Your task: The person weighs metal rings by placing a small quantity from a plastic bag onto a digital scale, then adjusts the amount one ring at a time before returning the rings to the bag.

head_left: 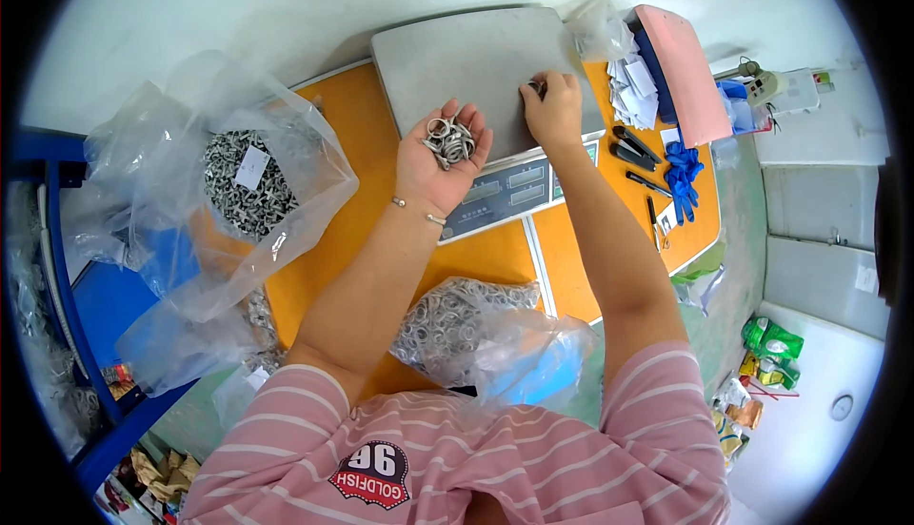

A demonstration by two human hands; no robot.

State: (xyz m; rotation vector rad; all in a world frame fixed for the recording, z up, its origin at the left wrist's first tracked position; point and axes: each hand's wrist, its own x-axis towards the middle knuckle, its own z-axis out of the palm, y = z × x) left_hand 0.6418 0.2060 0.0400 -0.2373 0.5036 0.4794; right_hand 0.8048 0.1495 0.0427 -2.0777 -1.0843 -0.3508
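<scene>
Left hand (428,175): palm up, cupped into a shallow bowl, fingers pointing away from the body and a little apart; holding a loose heap of metal rings (449,141)
Left forearm (367,287): slants up and rightward from lower left, inner side turned upward, thin bracelet (435,219) at the wrist
Right hand (559,114): back uppermost, fingers curled leftward, grip narrow on a small dark piece (538,89); cannot tell its kind, nor whether the hand touches the surface below
Right forearm (619,239): slants up and leftward from lower right, well apart from the left one
Scale (466,59): grey plate on the orange table (476,263); right hand above the plate, left hand over its near edge
More rings: in a clear bag (462,320) near the body, between the forearms
Left side: larger clear sack (319,158), small metal fittings (224,182) inside, white slip (251,167) on top
Right side: blue gloves (683,182), pink folder (681,73)
</scene>
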